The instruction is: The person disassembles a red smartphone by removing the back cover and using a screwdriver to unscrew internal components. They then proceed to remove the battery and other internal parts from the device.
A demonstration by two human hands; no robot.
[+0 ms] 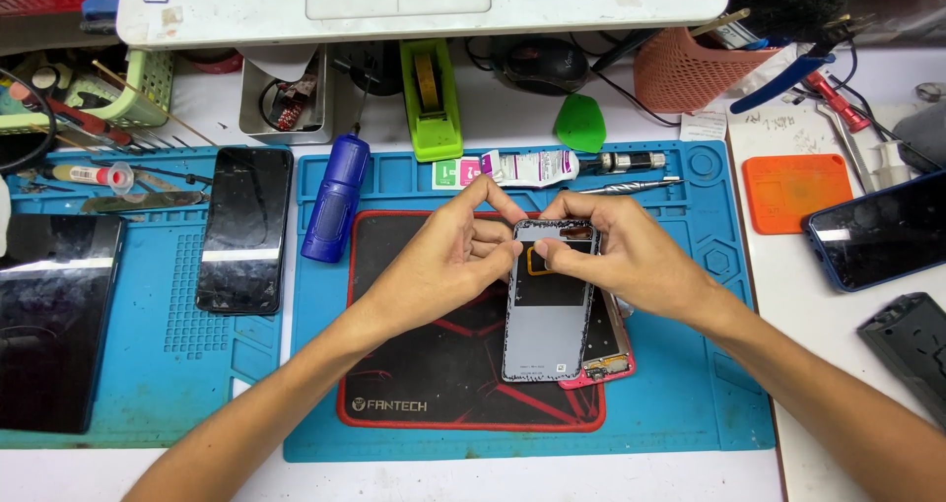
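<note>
Here the left hand and right hand both pinch the top end of a grey phone back cover, fingers clamped on its edges. The cover lies over a pink-framed phone on the black mouse pad.

I see a white workbench carrying two blue silicone mats: a smaller one at left, a larger one in the middle. On the large mat lies a black mouse pad with red edging. Right of the mats, directly on the bench: an orange pad, a dark phone, a grey housing near the right edge. Far side: a green tape dispenser and a green pick.
</note>
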